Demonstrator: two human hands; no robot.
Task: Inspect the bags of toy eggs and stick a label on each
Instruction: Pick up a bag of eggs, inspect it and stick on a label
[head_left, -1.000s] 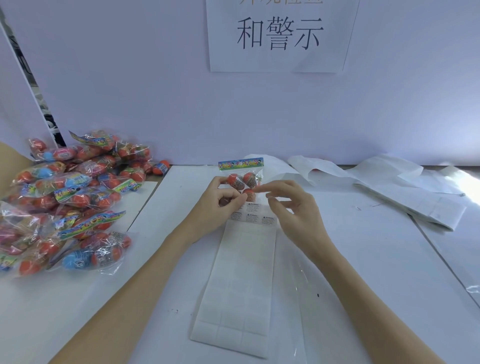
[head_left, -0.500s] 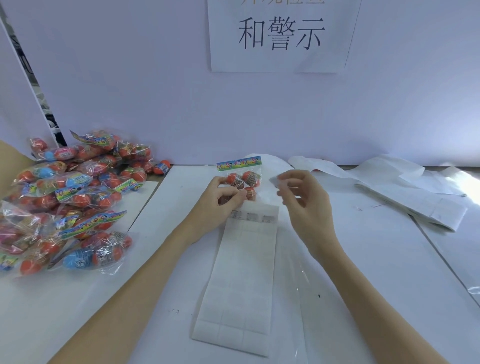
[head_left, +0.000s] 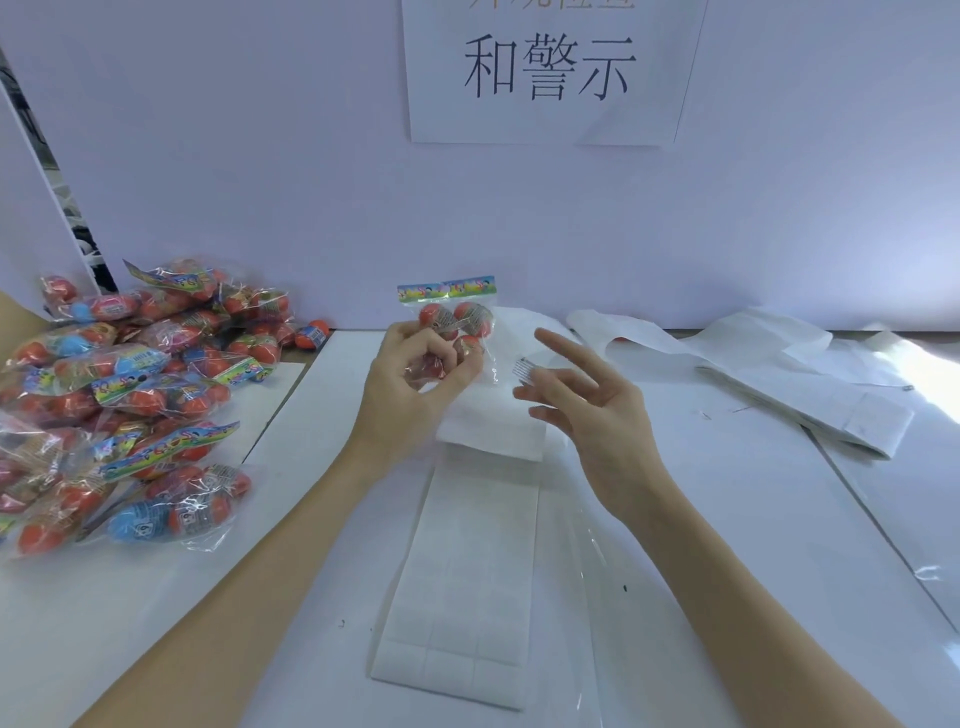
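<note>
Left hand (head_left: 415, 379) grips clear bag (head_left: 457, 322) — red eggs; right hand (head_left: 587, 400), fingers spread, carries label (head_left: 524, 370).

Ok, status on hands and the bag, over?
Left hand grips bag of toy eggs, raised off the table. Right hand open, label stuck on a fingertip, beside the bag. Nothing between label and bag.

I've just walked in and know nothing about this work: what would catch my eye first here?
Probably the heap of clear plastic bags of red and blue toy eggs on the table's left. Next, at centre, the left hand holding up one such bag, while the right hand carries a small printed label on its fingertips above a long white backing sheet.
</note>
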